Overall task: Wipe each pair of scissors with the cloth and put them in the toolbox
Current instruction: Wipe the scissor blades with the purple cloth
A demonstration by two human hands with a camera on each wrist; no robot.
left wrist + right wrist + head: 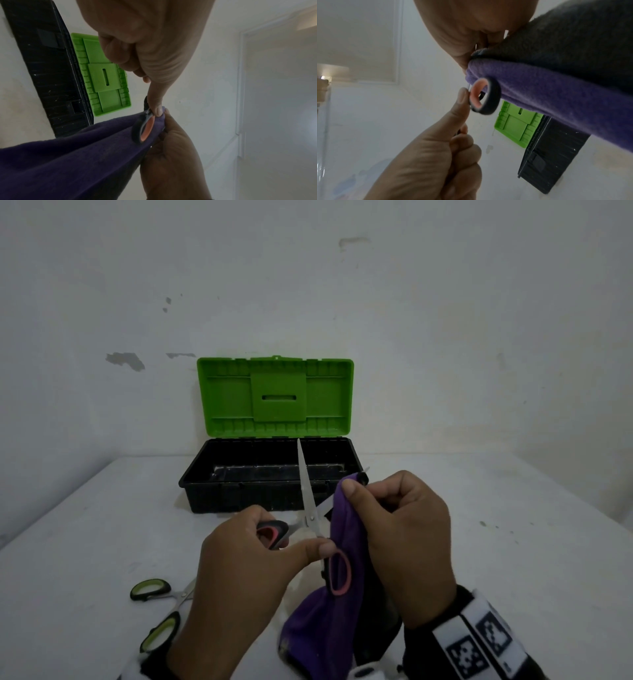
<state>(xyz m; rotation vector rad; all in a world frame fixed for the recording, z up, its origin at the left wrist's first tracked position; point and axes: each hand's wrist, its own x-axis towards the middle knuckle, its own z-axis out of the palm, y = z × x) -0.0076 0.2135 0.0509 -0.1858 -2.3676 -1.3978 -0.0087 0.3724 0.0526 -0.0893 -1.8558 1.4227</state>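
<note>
My left hand (pixel 253 556) grips the black-and-pink handle of a pair of scissors (pixel 306 498) spread open in the air, one blade pointing up in front of the toolbox. The other blade runs into a purple cloth (pixel 337 594), which my right hand (pixel 397 529) pinches around it. The second pink handle loop (pixel 144 129) lies against the cloth, the left thumb touching it; that loop (pixel 482 96) also shows beside the cloth (pixel 556 89) in the right wrist view. A second pair of scissors (pixel 161 607) with green-lined handles lies on the table at the lower left.
The toolbox (pixel 270 474) stands open at the back of the white table (pixel 102 525), its black tray under the raised green lid (pixel 275 397), which stands before the white wall. White wristbands with black markers sit on both wrists.
</note>
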